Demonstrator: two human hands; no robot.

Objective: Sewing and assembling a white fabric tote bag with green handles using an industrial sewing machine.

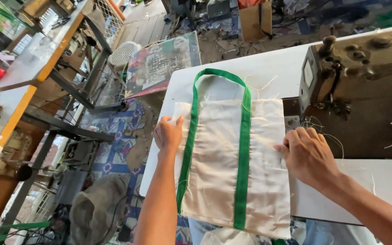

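white sewing table [268, 63] in a cluttered workshop, patterned floor [119, 149].

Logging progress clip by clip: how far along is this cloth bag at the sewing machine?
Done, it seems: both green straps lie flat along the cream bag panel and loop into a handle at its far end. In hand: the left hand pins the panel's left edge, and the right hand grips its right edge beside the sewing machine. Left: loose threads trail untrimmed; finished seams cannot be judged.
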